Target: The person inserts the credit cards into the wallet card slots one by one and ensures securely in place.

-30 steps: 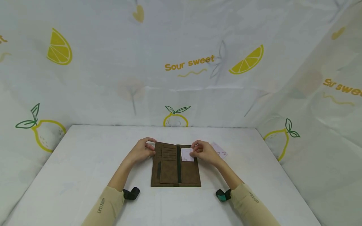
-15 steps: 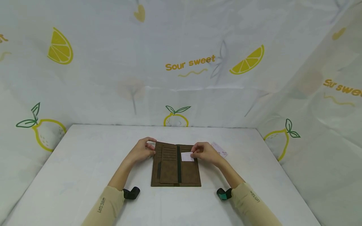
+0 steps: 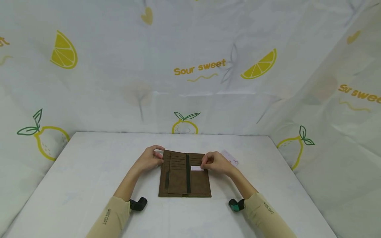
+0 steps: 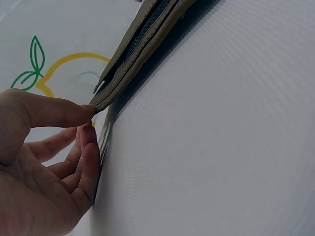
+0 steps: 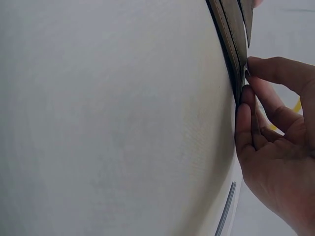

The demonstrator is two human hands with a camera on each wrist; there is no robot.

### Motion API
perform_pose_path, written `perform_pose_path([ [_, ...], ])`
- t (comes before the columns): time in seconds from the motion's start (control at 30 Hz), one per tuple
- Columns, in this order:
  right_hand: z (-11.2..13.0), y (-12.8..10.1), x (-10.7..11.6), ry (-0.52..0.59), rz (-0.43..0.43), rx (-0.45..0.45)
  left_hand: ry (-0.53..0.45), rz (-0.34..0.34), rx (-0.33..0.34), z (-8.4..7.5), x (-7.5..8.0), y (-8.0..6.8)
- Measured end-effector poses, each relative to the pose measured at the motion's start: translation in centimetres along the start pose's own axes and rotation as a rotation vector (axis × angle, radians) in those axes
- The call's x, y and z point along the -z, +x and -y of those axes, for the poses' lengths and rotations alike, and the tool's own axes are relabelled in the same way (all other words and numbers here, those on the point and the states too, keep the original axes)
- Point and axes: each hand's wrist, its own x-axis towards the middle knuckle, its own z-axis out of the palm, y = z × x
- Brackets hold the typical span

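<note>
A long brown wallet lies open on the white table. My left hand pinches its far left corner, seen close in the left wrist view as the wallet edge under my thumb. My right hand pinches a white card that sits mostly inside a slot on the wallet's right half; only a thin strip shows. In the right wrist view my fingers press against the wallet's edge.
A second pale card lies on the table just behind my right hand. Lemon-print cloth walls close in the table at the back and both sides.
The white card has slid down into the wallet's right-hand slot, from nearly whole to a thin strip, with my right hand following it. The left hand has stayed put.
</note>
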Motion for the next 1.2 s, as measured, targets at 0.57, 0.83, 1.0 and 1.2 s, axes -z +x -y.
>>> perform_pose_path([
  [0.57,0.2,-0.4,0.0,-0.029,0.007,0.023,-0.002,-0.002,0.002,-0.1,0.0,0.0],
  [0.83,-0.5,-0.3,0.6,0.029,-0.055,0.075,0.004,-0.003,0.006,0.1,-0.1,0.0],
  [1.0,-0.8,-0.4,1.4,0.032,-0.114,0.076,0.008,-0.006,0.01,0.1,-0.1,0.1],
  [1.2,-1.8,-1.2,3.0,0.042,-0.278,0.013,0.013,-0.006,0.009,0.1,-0.1,0.1],
])
